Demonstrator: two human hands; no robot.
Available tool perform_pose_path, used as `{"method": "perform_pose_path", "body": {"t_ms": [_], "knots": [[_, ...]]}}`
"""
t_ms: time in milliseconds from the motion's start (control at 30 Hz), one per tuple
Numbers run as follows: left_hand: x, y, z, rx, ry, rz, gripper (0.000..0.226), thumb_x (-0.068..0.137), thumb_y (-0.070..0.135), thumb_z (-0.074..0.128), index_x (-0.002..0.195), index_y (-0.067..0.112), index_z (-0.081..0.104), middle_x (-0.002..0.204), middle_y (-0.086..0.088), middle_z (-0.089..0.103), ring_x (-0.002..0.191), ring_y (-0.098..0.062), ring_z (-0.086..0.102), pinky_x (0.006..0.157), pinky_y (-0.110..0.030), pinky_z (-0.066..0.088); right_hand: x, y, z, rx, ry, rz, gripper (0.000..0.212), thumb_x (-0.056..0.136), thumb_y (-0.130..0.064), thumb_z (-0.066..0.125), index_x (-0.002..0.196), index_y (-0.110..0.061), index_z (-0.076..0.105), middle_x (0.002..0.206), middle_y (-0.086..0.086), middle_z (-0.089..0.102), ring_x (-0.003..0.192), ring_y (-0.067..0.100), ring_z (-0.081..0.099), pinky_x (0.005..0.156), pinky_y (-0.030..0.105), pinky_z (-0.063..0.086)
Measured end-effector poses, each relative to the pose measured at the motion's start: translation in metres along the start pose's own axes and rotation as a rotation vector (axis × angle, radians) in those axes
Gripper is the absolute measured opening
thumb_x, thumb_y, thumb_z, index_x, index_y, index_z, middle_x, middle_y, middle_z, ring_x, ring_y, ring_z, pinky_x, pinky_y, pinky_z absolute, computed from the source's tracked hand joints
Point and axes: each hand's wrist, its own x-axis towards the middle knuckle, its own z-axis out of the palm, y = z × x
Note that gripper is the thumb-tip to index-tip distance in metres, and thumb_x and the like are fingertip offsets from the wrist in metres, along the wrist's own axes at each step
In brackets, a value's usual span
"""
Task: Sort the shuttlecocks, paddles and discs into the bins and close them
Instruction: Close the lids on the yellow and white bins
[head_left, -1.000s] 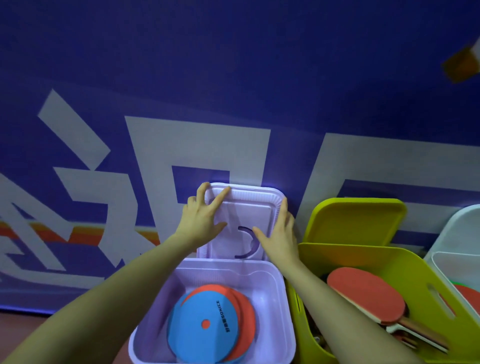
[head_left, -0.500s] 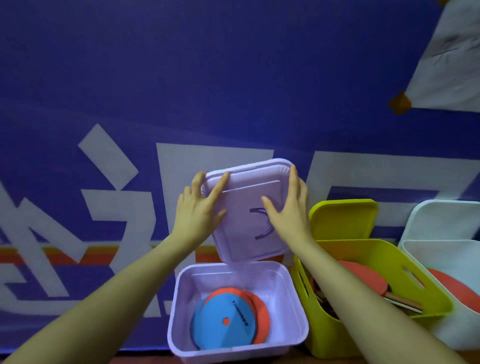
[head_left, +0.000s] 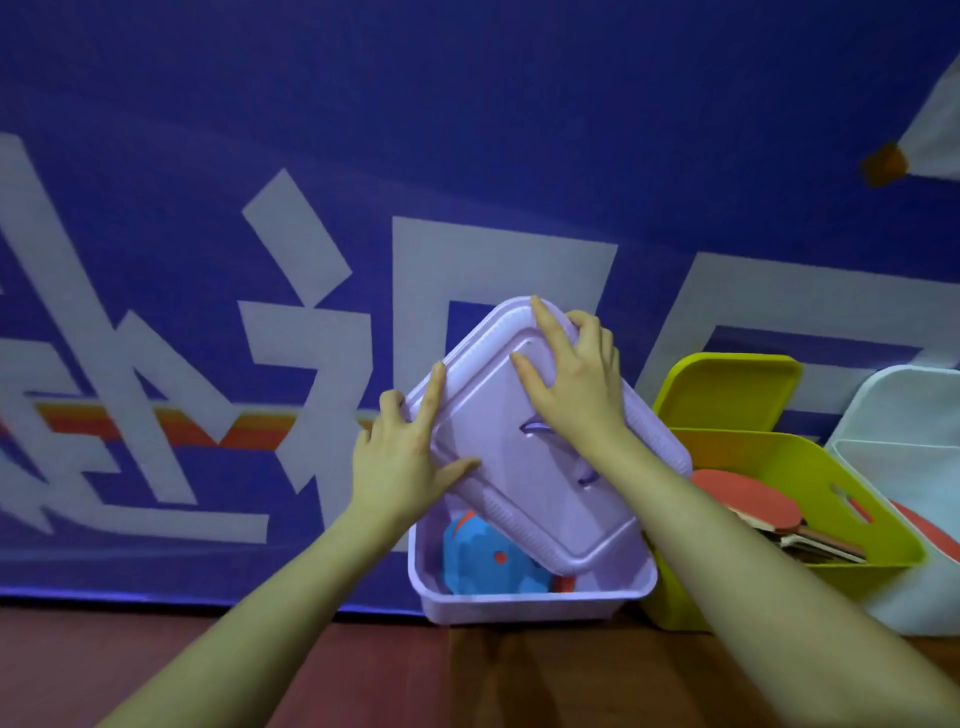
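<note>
Purple bin (head_left: 530, 597) holds discs (head_left: 483, 561); lid (head_left: 524, 441) tilted above.

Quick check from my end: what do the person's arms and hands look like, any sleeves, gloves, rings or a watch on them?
Both forearms are bare as far as the frame shows, with no sleeves in view. The left hand and right hand wear no gloves, and no rings, watch or wristband show. Fingernails look short and plain.
</note>
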Motion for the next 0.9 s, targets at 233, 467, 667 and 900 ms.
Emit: {"method": "perform_pose_path", "body": {"t_ms": [233, 467, 667, 900], "knots": [[-0.031, -0.033, 0.022, -0.018, -0.137, -0.198, 0.109, 0.071, 0.066, 0.063, 0.145, 0.037, -0.012, 0.122, -0.006, 0.031, 0.086, -0.029, 0.057, 0.057, -0.029, 0.039, -0.014, -0.02, 0.049, -0.015, -0.248, -0.068, 0.057, 0.091, -0.045, 0.048, 0.144, -0.03, 0.034, 0.121, 0.011, 0.045, 0.104, 0.032, 0.044, 0.092, 0.042, 0.036], [-0.04, -0.057, 0.05, 0.01, -0.204, -0.311, 0.107, 0.072, 0.067, 0.062, 0.146, 0.038, -0.01, 0.117, -0.008, 0.032, 0.083, -0.031, 0.056, 0.055, -0.03, 0.036, -0.023, -0.018, 0.098, -0.007, -0.471, -0.084, 0.058, 0.095, -0.041, 0.044, 0.148, -0.029, 0.023, 0.136, 0.009, 0.038, 0.118, 0.029, 0.04, 0.1, 0.041, 0.032], [-0.038, -0.062, 0.076, 0.163, -0.164, -0.181, 0.104, 0.059, 0.068, 0.07, 0.144, 0.019, 0.034, 0.094, -0.014, 0.051, 0.06, -0.029, 0.052, 0.048, -0.028, 0.031, -0.034, -0.003, 0.122, -0.011, -0.619, -0.044, 0.057, 0.098, -0.037, 0.038, 0.149, -0.03, 0.013, 0.154, 0.01, 0.02, 0.138, 0.031, 0.024, 0.112, 0.043, 0.019], [-0.04, -0.07, 0.1, 0.237, -0.201, -0.176, 0.082, 0.066, 0.061, 0.07, 0.133, 0.017, 0.053, 0.098, -0.021, 0.058, 0.063, -0.033, 0.055, 0.049, -0.032, 0.04, -0.08, 0.017, 0.106, -0.023, -0.717, 0.043, 0.053, 0.097, -0.04, 0.04, 0.147, -0.031, 0.024, 0.156, 0.008, 0.014, 0.141, 0.029, 0.017, 0.113, 0.04, 0.016]]}}
